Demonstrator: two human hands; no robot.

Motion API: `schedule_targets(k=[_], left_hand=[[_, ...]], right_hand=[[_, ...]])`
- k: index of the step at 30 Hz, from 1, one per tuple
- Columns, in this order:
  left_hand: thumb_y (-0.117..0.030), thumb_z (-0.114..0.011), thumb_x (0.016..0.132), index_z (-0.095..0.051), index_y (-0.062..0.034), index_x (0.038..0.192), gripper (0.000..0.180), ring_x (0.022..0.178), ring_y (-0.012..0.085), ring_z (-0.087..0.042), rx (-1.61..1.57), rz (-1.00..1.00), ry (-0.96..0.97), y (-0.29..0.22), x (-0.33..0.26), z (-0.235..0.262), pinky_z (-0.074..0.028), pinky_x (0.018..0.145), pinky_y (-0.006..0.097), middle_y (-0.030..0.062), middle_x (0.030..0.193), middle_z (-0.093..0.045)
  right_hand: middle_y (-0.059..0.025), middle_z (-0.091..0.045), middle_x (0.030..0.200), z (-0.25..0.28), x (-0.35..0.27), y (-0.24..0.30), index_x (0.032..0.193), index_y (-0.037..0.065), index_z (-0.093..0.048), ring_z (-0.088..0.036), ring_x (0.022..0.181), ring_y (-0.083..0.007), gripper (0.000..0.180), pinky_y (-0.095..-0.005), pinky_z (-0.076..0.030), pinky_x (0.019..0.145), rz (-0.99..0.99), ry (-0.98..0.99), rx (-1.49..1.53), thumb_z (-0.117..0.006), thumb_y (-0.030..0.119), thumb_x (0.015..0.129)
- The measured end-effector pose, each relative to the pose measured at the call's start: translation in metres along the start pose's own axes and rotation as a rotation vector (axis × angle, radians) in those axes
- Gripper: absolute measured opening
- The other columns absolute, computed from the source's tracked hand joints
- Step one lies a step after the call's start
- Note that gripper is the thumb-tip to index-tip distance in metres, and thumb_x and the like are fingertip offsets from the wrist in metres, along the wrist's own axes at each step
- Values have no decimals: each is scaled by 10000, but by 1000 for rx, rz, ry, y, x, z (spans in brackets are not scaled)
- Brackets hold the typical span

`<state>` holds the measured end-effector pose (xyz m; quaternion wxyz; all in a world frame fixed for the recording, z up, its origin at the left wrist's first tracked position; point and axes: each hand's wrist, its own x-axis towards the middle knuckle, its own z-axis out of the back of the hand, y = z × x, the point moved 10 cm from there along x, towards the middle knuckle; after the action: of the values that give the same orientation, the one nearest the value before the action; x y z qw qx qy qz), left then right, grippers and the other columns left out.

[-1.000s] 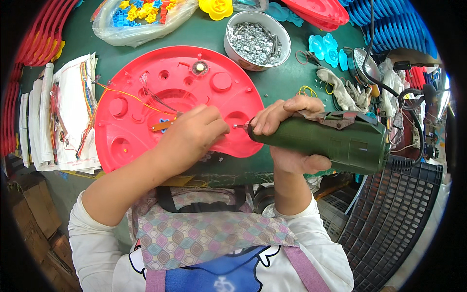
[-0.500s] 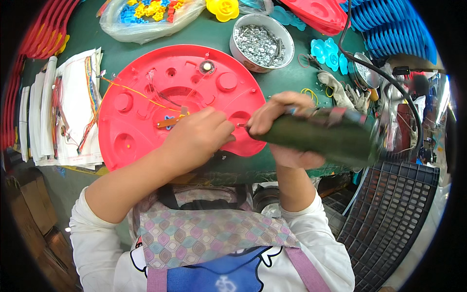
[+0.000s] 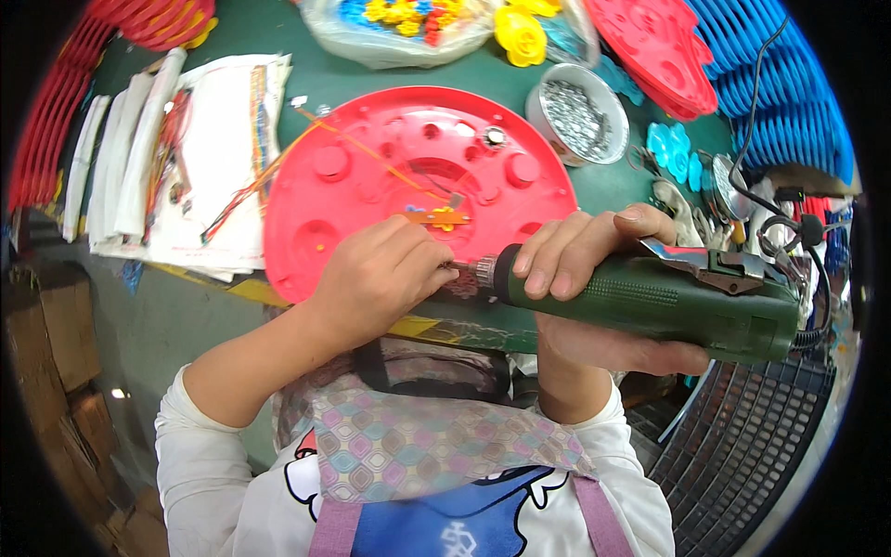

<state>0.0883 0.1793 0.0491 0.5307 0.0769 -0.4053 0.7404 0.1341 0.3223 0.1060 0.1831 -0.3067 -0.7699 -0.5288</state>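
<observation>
A green electric screwdriver (image 3: pixel 650 302) lies nearly level in my right hand (image 3: pixel 603 288), whose fingers wrap over its body; its bit points left. My left hand (image 3: pixel 380 274) is closed in a pinch at the tip of that bit, and whatever is between its fingertips is too small or hidden to name. Just beyond both hands, a red rounded plastic panel (image 3: pixel 371 121) rests on the table with its hollow side up. On the panel are an orange-brown strip (image 3: pixel 436 218) with a small yellow part under it, a round metal-and-white piece (image 3: pixel 494 137) and thin yellow-orange wires (image 3: pixel 357 148).
A white bowl of screws (image 3: pixel 580 116) stands beyond the panel. Wire bundles lie on white sheets (image 3: pixel 218 158) at left. Stacked blue plastic parts (image 3: pixel 780 84) fill the far right, near a hanging black cable (image 3: pixel 747 139). A dark plastic crate (image 3: pixel 742 455) sits low at right.
The screwdriver has swung from over the panel's right part to nearer me, its bit now meeting my left fingertips. The view has shifted, so the table's things appear farther right.
</observation>
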Motion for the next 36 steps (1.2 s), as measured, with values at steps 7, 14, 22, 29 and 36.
schedule_targets(k=[7,14,22,29,36], left_hand=[[-60,-860,722,-684,-51,862,225,687,258,-626,42,183,-126,32,-37,52,-501,600,369,78,787,-661],[-71,-838,750,-681,-45,891,212,720,274,-616,162,349,-311,61,-75,112,-506,652,383,79,831,-676],[-98,-853,725,-671,-60,862,231,779,270,-574,252,303,-339,70,-90,113,-487,677,389,61,825,-616],[-102,-858,712,-659,-61,848,244,788,267,-551,199,353,-304,81,-93,101,-480,667,397,67,853,-548],[-99,-853,712,-656,-56,849,244,798,275,-557,143,429,-309,86,-98,94,-484,667,405,77,861,-529]], right_hand=[[-86,-606,755,-52,4,-45,1357,12,-469,-615,647,-227,1188,-392,-556,648,-37,54,31,-448,1008,710],[-136,-626,799,-85,-7,-99,1344,-26,-452,-655,710,-282,1170,-429,-579,694,-74,103,77,-487,973,736],[-133,-667,886,-99,-10,-121,1350,-25,-430,-695,808,-254,1142,-423,-602,801,-178,125,98,-632,889,695],[-140,-646,817,-94,-13,-130,1301,-24,-463,-678,731,-265,1113,-426,-600,723,-159,107,32,-537,934,738],[-143,-654,812,-114,-3,-141,1183,-19,-506,-674,703,-256,1080,-413,-595,697,-417,258,-139,-616,930,681]])
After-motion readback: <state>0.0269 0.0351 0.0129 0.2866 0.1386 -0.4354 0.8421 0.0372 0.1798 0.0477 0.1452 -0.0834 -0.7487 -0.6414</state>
